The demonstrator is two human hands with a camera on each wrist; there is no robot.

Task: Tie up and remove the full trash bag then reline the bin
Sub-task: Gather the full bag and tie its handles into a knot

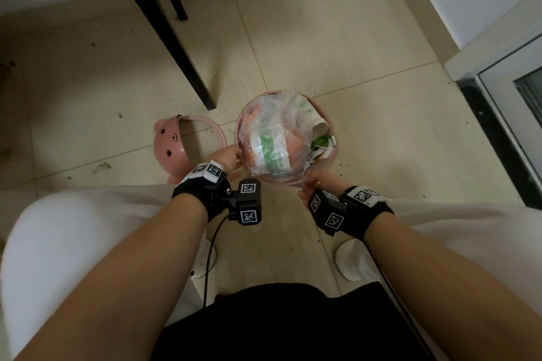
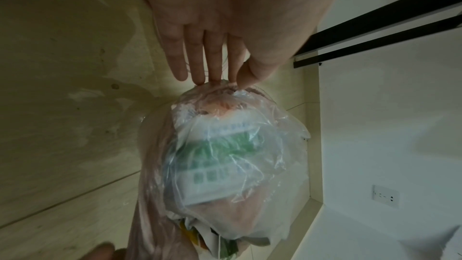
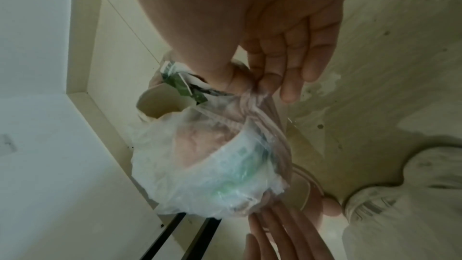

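Note:
A pink bin (image 1: pixel 278 182) stands on the tiled floor, holding a full translucent trash bag (image 1: pixel 278 138) of wrappers and paper. My left hand (image 1: pixel 230 157) is at the bin's left rim. In the left wrist view its fingers (image 2: pixel 212 62) lie straight, and the left hand (image 2: pixel 225 82) pinches the edge of the bag (image 2: pixel 225 155) between thumb and fingertips. My right hand (image 1: pixel 312 184) is at the near right rim. In the right wrist view the right hand (image 3: pixel 252 84) pinches a gathered twist of the bag's (image 3: pixel 205 155) pink film between thumb and forefinger.
The bin's pink bear-faced lid (image 1: pixel 171 141) lies on the floor to its left. Black table legs (image 1: pixel 164 26) slant down behind it. A wall and dark door frame (image 1: pixel 498 126) close the right side. My white shoes (image 1: pixel 352 261) stand near the bin. Crumbs dot the floor.

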